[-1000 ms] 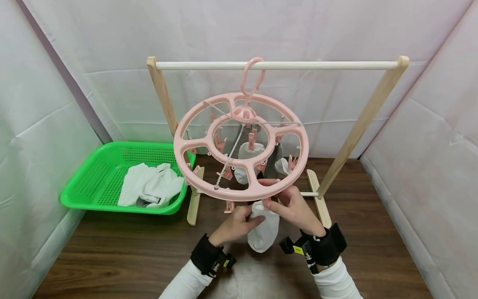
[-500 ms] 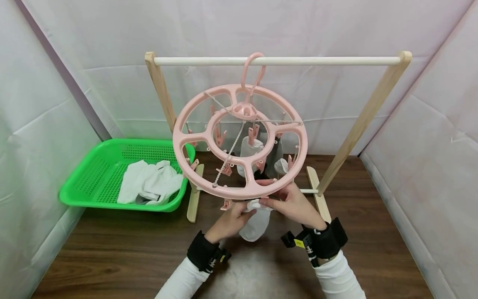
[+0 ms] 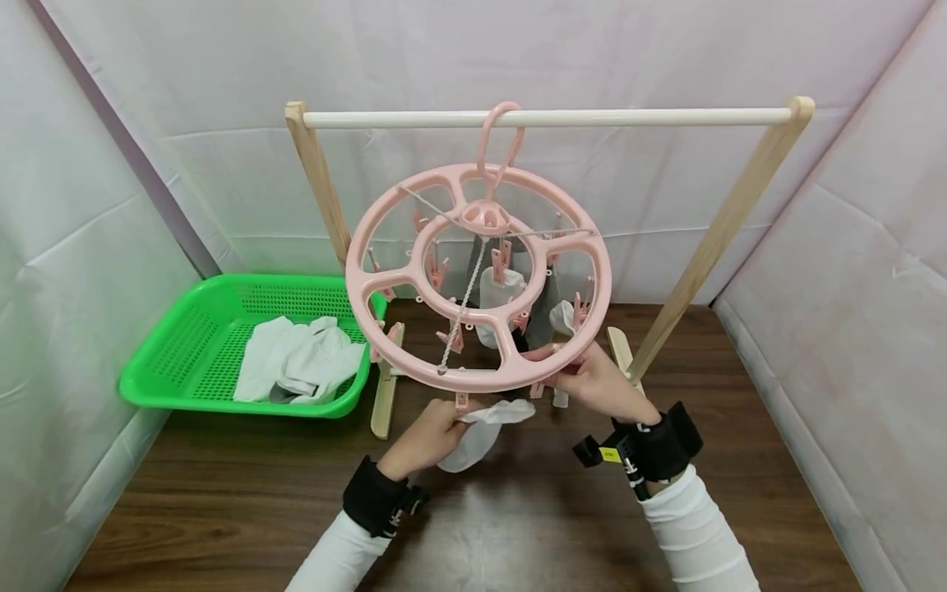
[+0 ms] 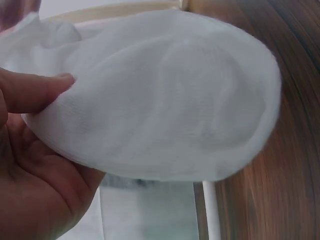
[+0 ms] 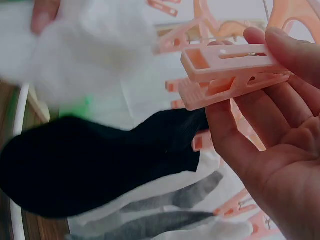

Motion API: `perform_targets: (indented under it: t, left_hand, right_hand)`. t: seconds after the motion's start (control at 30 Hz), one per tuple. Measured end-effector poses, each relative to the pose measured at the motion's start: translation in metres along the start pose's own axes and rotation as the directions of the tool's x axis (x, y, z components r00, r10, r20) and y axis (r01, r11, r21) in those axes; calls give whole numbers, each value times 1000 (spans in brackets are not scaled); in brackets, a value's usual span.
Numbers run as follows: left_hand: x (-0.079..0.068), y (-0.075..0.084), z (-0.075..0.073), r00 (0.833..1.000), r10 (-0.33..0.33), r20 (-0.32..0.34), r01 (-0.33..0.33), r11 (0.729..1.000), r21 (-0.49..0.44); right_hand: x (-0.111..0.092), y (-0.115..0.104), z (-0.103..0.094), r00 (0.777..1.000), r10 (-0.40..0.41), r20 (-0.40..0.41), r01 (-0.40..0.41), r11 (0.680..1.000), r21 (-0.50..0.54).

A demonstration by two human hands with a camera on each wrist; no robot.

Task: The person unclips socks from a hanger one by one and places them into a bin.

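My left hand [image 3: 425,437] pinches a white sock [image 3: 473,446] near its opening, below the front rim of the pink round clip hanger [image 3: 473,380]. In the left wrist view the sock's foot [image 4: 170,105] sticks out past the thumb, spread flat. My right hand [image 3: 607,386] is at the hanger's front right rim. In the right wrist view its thumb and fingers pinch the handle end of a pink clothespin [image 5: 232,61], whose jaws hold nothing. The white sock is apart from this clothespin. A black sock [image 5: 100,160] hangs close by.
The hanger hooks over the white bar [image 3: 629,117] of a wooden-legged rack [image 3: 725,230]. Grey and white socks [image 3: 499,292] hang from other clips. A green basket [image 3: 159,374] with white cloths [image 3: 299,362] stands at left on the wooden table [image 3: 244,501].
My left hand has drawn the white sock left, away from my right hand. The right hand has shifted slightly right and the hanger has turned a little.
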State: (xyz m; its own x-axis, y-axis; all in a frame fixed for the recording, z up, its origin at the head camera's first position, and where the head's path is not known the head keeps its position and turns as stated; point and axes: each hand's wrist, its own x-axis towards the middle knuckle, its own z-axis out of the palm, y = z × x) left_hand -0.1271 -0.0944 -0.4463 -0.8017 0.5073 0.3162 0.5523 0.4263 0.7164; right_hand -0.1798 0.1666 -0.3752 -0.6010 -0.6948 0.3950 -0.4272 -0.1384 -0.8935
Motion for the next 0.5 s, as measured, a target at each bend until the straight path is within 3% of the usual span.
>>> perform_targets:
  t: [0.17,0.37,0.5]
  left_hand:
    - [-14,-7,-19,998,-59,22,57,996,73]
    - [-31,-11,-47,993,-116,19,112,984,136]
    - [-39,-14,-62,989,-148,10,144,975,168]
  right_hand:
    - [1,3,-10,999,37,13,-36,999,-40]
    - [1,6,-14,991,133,-32,-137,980,-144]
    - [-2,12,-16,986,151,-72,-160,977,-138]
